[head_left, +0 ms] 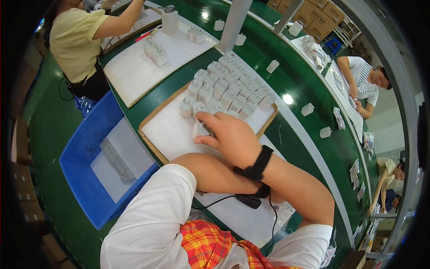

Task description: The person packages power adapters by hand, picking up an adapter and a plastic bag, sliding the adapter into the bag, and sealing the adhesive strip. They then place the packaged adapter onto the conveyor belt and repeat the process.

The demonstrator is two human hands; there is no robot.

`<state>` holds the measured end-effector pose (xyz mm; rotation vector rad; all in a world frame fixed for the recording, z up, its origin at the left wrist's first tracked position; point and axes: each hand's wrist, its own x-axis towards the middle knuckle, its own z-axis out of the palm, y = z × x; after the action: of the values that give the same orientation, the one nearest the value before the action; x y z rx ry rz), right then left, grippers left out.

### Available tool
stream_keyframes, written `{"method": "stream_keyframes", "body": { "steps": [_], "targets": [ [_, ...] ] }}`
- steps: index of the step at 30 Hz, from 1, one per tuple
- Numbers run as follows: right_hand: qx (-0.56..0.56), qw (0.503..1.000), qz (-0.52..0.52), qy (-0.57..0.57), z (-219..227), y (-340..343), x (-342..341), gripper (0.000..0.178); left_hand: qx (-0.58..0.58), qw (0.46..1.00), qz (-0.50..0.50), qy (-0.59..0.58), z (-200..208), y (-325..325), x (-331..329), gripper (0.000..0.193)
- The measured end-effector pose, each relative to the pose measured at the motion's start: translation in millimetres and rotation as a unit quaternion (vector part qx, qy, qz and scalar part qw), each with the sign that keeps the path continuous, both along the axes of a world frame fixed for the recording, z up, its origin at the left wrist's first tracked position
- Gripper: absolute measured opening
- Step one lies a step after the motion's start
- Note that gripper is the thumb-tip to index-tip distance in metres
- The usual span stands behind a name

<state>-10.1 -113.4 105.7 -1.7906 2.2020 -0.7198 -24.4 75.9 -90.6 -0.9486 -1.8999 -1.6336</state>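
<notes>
Thumb and forefinger of my right hand pinch a white plug adapter at the near left edge of a group of similar adapters. These white adapters stand upright in close rows, prongs up, on a white board with a brown edge. A black band circles my right wrist. My left forearm crosses beneath the right one. The right forearm hides most of my left hand, so its fingers do not show. Beside that hand lies a black box-shaped device with a cable.
At my left stands a blue bin with a pale strip of parts inside. A second white board holds more adapters and a pump bottle. Adapters lie spaced along the green belt. A grey metal post rises ahead. Co-workers sit around.
</notes>
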Motion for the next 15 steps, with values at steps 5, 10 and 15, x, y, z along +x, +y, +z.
{"method": "stream_keyframes", "body": {
  "steps": [5,10,15],
  "targets": [
    [0.059,0.998,-0.018,0.027,-13,-13,-3,0.048,-0.092,0.995,-0.042,-0.026,18,-17,4,0.025],
    [0.1,0.994,0.008,0.036,-21,-5,0,0.049,-0.193,0.978,-0.067,-0.034,37,-84,48,0.025],
    [0.006,0.999,0.014,0.029,14,39,-9,0.052,-0.287,0.955,-0.06,-0.038,57,-98,46,0.025]
  ]
}}
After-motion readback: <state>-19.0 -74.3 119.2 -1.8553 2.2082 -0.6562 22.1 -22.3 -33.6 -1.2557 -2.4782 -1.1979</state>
